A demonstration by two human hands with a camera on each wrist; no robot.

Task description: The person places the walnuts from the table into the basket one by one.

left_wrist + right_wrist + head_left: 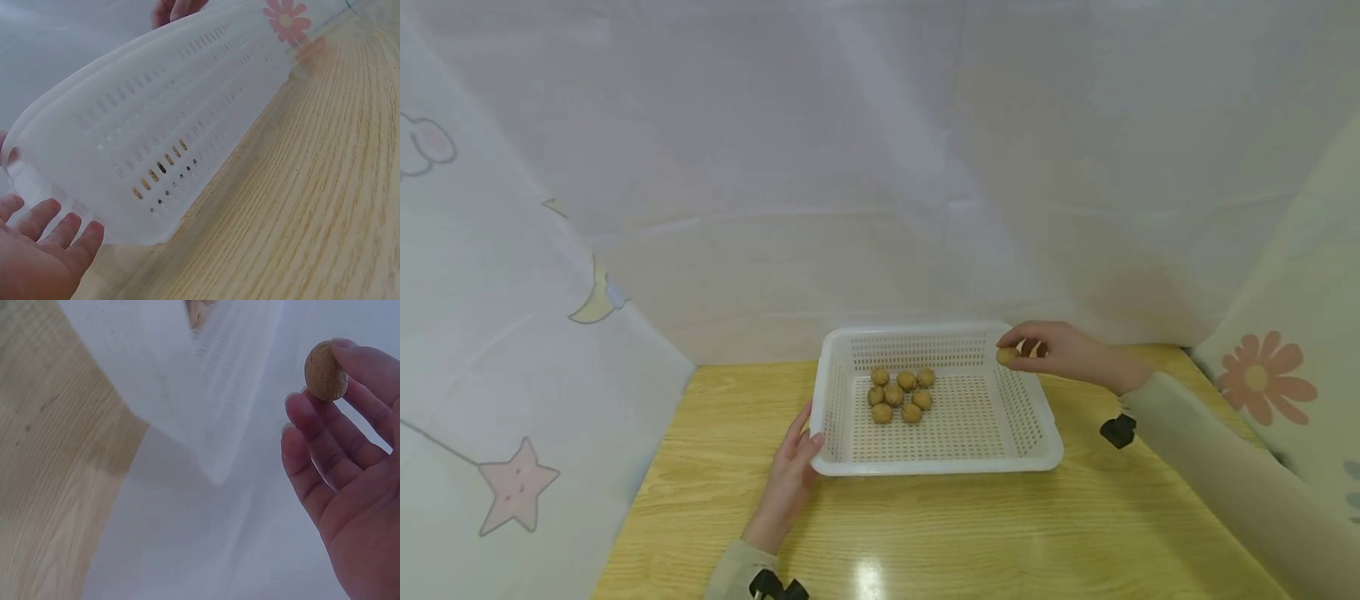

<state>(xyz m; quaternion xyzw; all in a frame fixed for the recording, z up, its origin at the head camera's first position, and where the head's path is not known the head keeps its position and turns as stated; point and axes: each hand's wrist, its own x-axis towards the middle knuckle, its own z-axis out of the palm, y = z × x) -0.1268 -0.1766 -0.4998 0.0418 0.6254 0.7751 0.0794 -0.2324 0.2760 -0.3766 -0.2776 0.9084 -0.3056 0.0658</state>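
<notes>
A white plastic basket (936, 465) with slotted walls stands on the wooden table. Several walnuts (892, 395) lie clustered in its left half. My left hand (792, 467) holds the basket's front left corner, thumb over the rim and fingers against the outer wall; the left wrist view shows those fingertips (65, 225) on the plastic. Above the basket's back right corner, my right hand (1060, 354) pinches a single walnut (326, 372) between thumb and fingers. Its other fingers are loosely bent, touching nothing.
Pale cloth (865, 192) hangs behind the table, with printed cloth on both sides. The wooden tabletop (925, 533) extends in front of the basket and to either side. Black wrist-worn devices (1118, 431) show near both sleeves.
</notes>
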